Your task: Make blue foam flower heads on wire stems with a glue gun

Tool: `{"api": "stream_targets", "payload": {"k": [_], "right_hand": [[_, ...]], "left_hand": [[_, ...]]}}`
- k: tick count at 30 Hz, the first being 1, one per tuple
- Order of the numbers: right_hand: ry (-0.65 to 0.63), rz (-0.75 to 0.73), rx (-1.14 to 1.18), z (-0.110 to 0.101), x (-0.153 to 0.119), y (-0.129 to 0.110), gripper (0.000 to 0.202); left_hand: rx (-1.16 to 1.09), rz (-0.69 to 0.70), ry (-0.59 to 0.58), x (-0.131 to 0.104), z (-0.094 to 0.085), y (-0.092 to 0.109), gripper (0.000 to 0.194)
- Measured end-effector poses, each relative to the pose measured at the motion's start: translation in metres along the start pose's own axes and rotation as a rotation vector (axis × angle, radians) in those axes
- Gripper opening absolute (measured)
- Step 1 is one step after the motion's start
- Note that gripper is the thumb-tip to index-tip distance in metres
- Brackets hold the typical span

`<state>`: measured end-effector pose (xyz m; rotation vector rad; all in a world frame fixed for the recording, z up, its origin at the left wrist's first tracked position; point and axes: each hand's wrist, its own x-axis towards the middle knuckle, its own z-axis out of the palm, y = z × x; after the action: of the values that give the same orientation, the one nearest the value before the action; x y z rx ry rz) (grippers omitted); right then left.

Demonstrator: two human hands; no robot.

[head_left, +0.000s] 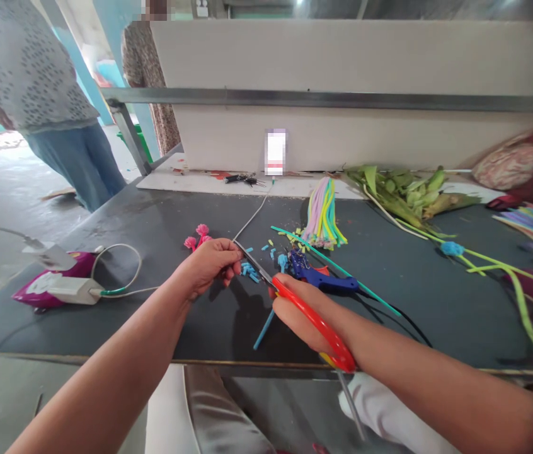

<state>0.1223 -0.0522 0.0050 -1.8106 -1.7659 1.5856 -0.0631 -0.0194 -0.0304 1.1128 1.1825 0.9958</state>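
Note:
My right hand is wrapped round a pair of scissors with red handles, blades pointing up and left. The blade tips reach my left hand, whose thumb and fingers are pinched together; what they hold is too small or hidden to make out. Short blue cut pieces lie on the dark table just beyond the blades. From beside my right hand a blue fuzzy stem sticks out toward the near edge. Pink flower shapes sit behind my left hand. A blue glue gun lies beyond my right wrist.
A bundle of pastel fuzzy stems and green leaves lie farther back. One green stem crosses the table. Plugs and a power strip with cables are at left. Two people stand beyond the left end.

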Motion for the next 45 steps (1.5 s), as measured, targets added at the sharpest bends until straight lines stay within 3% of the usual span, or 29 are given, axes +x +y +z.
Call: {"api": "stream_targets", "payload": {"k": [3, 6, 11, 14, 17, 20, 27, 35, 39, 41, 45], "right_hand": [[0.062, 0.057, 0.04, 0.004, 0.005, 0.001, 0.008], [0.009, 0.091, 0.123, 0.002, 0.008, 0.001, 0.007], [-0.196, 0.06, 0.257, -0.015, -0.006, 0.002, 0.019], [-0.421, -0.011, 0.433, -0.023, -0.012, 0.009, 0.034], [-0.673, 0.002, 0.663, -0.025, -0.013, 0.017, 0.032], [-0.788, -0.013, 0.832, -0.024, -0.015, 0.023, 0.025], [-0.757, -0.042, 1.036, -0.026, -0.009, 0.03, 0.021], [-0.815, -0.035, 0.841, -0.058, -0.018, 0.023, 0.026], [-0.856, -0.006, 0.788, -0.057, -0.022, 0.023, 0.034], [-0.834, 0.005, 0.768, -0.057, -0.024, 0.024, 0.033], [-0.686, -0.012, 0.614, -0.086, -0.039, 0.021, 0.025]], "left_hand": [[-0.017, 0.017, -0.006, -0.001, 0.001, 0.0, 0.019], [-0.023, 0.028, -0.016, -0.003, 0.0, 0.0, 0.021], [-0.065, 0.035, -0.005, -0.004, -0.007, -0.001, 0.019], [-0.152, 0.022, 0.005, -0.003, -0.007, -0.001, 0.016], [-0.357, -0.009, -0.039, -0.001, -0.003, 0.0, 0.014], [-0.547, -0.031, -0.08, 0.002, 0.0, -0.001, 0.017], [-0.531, -0.051, -0.04, 0.006, -0.005, -0.001, 0.011], [-0.289, 0.109, 0.094, 0.004, -0.002, 0.0, 0.008], [-0.465, 0.2, -0.041, 0.002, 0.0, 0.005, 0.009], [-0.492, 0.198, -0.084, 0.001, -0.002, 0.005, 0.01], [-0.383, 0.268, 0.073, 0.001, -0.009, 0.002, 0.014]]}}
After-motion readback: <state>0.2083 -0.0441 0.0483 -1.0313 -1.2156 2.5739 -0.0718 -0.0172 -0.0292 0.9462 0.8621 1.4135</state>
